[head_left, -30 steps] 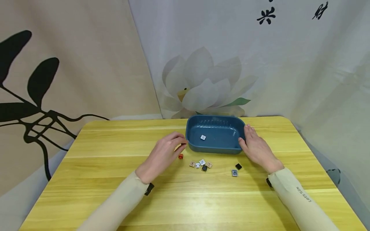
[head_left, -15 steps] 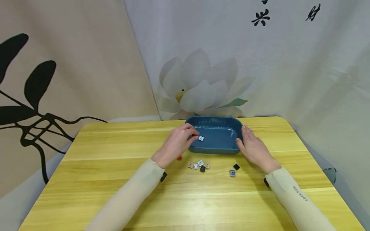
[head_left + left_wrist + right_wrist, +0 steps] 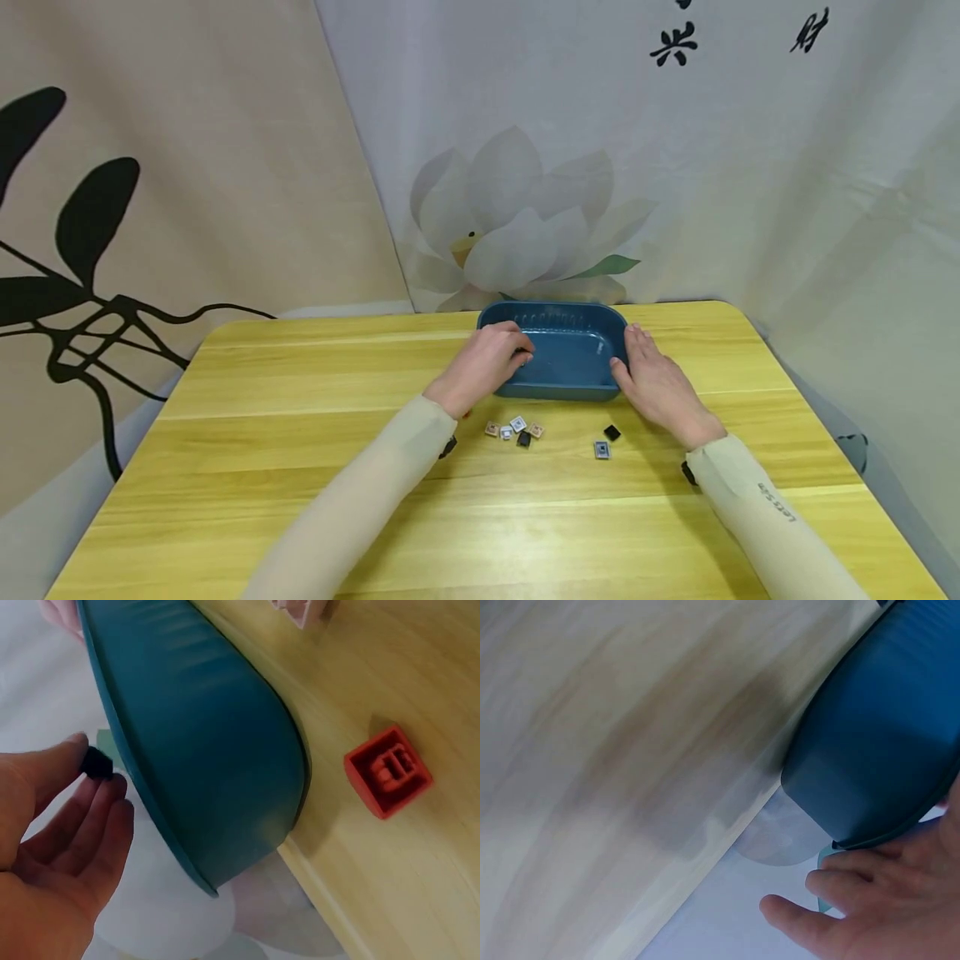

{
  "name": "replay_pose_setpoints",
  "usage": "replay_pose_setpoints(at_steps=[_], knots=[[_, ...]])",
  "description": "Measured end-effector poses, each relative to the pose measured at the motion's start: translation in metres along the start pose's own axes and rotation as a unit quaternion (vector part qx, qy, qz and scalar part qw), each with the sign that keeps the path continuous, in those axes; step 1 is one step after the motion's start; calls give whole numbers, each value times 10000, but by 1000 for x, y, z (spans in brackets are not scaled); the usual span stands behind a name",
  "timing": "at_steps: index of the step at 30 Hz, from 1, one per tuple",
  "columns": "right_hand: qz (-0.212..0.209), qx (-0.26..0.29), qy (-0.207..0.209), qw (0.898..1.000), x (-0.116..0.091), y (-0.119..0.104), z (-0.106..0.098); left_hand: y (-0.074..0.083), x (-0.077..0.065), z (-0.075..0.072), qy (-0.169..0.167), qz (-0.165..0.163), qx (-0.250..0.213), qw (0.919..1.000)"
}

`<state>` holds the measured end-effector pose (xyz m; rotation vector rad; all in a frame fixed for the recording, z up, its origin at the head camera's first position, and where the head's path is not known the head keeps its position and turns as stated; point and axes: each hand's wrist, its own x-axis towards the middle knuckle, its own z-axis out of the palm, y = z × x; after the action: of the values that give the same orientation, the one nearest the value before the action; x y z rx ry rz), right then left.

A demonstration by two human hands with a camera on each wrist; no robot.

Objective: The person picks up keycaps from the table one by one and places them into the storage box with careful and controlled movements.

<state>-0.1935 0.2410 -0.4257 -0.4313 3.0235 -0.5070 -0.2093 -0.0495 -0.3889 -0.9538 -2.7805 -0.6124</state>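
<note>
My left hand [image 3: 486, 362] hovers over the left part of a blue rectangular dish [image 3: 558, 392]. Between its thumb and fingertips it pinches a black keycap [image 3: 97, 763], seen in the left wrist view above the rim. My right hand [image 3: 658, 385] rests with straight fingers along the dish's right end, thumb at the near rim. A red keycap [image 3: 388, 772] lies hollow side up on the wood beside the dish, mostly behind my left wrist in the head view. The white keycap inside the dish is hidden by my left hand.
In front of the dish lies a cluster of keycaps: white [image 3: 518, 423], beige [image 3: 536, 430] and dark [image 3: 523, 439] among them. Farther right are a black keycap [image 3: 612, 432] and a grey one [image 3: 602, 450]. A printed curtain [image 3: 735, 208] hangs behind the wooden table [image 3: 525, 525].
My left hand has moved right from beside the dish to over its inside, now covering the white keycap there. My right hand stays at the dish's right end.
</note>
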Motion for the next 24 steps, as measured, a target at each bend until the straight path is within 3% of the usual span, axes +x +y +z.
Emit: replay_pose_setpoints(at_steps=[8,16,24], knots=[[11,21,-19,10000,0,1,0,-2,16,10,-685,-330,-180,9969],[13,5,50,10000,0,0,1,-7,26,19,-877,-632,-425,9932],[25,39,45,10000,-1,-1,0,-9,29,26,-1116,-837,-342,9896]])
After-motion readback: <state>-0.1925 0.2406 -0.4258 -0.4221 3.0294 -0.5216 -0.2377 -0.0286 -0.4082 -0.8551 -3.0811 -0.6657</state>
